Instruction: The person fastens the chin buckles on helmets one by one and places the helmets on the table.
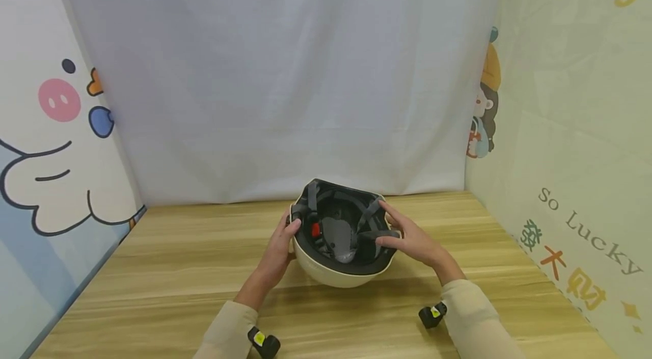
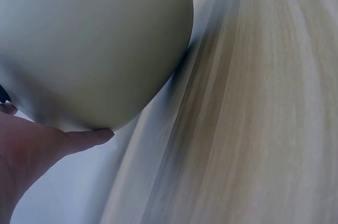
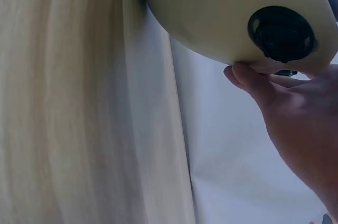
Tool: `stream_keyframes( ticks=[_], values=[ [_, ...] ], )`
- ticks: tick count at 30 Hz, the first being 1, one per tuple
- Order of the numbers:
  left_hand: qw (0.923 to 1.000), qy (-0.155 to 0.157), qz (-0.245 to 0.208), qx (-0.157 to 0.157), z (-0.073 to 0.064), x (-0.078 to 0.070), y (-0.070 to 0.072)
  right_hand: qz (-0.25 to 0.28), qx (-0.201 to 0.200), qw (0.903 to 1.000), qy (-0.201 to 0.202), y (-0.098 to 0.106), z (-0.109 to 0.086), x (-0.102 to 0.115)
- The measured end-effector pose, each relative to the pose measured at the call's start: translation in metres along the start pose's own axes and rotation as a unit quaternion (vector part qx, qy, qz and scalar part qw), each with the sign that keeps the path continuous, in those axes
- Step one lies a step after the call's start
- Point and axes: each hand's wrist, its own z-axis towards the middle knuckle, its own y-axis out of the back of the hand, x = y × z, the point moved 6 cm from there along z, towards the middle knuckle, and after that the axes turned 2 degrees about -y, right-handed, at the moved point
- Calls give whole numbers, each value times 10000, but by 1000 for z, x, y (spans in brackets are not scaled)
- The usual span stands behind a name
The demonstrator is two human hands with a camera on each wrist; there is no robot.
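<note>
two pale sleeves (image 1: 224, 328) reach in; left hand (image 1: 277, 246) at nine o'clock and right hand (image 1: 415, 240) at three grip one upturned helmet (image 1: 331, 277), opening upward, long axis roughly eleven-to-five, toward the wooden table's (image 1: 178, 268) twelve o'clock.

A cream-shelled helmet (image 1: 338, 234) is upside down at the wood-grain table (image 1: 204, 268), its opening facing upward. Black padding lines the rim around a grey inner lining; dark grey straps (image 1: 369, 214) and a red buckle (image 1: 316, 230) show inside. A round black fitting (image 3: 281, 33) marks the outer shell.
</note>
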Motion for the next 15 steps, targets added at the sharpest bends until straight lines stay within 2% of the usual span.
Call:
stream_keyframes(
  ticks=[7,11,15],
  values=[
    [9993,88,359,-44,0,3,2,77,65,9999,-12,-3,-8,29],
    [9987,104,504,-38,0,2,3,186,44,9998,-48,-3,-6,24],
    [9993,113,356,16,0,1,2,367,23,9992,-137,-3,-3,5]
  ],
)
